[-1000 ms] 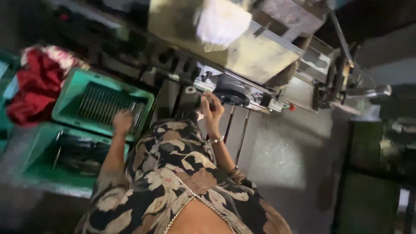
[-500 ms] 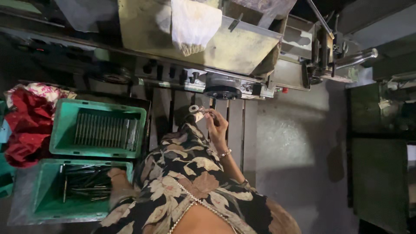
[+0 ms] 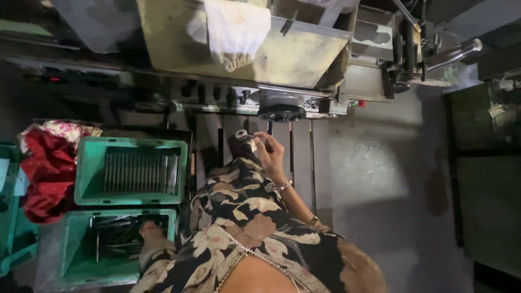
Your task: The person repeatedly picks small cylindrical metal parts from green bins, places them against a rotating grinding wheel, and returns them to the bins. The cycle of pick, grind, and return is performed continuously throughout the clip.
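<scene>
Behind green crates (image 3: 130,171), machine (image 3: 282,59); right hand (image 3: 268,154) grips metal part (image 3: 243,134).

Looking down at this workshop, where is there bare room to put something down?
Bare concrete floor lies right of the wooden slats, between the machine and a dark cabinet. The left is crowded: two green crates, a red cloth bundle, and the left hand inside the nearer crate.

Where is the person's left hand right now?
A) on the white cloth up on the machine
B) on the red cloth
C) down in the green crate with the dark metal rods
C: the left hand reaches into the lower green crate among dark metal rods.
</scene>
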The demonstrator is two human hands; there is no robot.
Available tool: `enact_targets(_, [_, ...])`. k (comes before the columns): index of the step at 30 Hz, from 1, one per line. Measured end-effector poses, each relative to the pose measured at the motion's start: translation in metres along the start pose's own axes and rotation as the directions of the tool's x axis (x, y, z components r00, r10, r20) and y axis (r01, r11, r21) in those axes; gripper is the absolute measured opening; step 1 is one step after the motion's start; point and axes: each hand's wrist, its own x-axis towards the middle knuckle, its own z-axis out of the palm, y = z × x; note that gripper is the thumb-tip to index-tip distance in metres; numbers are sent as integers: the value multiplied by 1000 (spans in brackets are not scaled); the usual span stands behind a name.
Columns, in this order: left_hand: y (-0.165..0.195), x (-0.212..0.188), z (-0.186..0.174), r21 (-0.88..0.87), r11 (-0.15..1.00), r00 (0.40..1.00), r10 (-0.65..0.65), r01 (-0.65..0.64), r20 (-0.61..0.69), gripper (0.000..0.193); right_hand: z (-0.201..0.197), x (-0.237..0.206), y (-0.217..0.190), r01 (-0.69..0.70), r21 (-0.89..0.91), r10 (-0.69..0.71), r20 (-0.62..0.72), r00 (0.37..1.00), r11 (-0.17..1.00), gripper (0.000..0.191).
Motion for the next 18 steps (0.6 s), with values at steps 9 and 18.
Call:
enact_targets(9, [29,-40,-1,-507,762,905,415,-403,-97,36,9,10,-5,-28,47,29,-31,999,999,19])
enact_targets(18, [199,-102,48,-781,451,495,842,-432,213,33,1,48,-19,5,-2,-6,-46,999,1000,19])
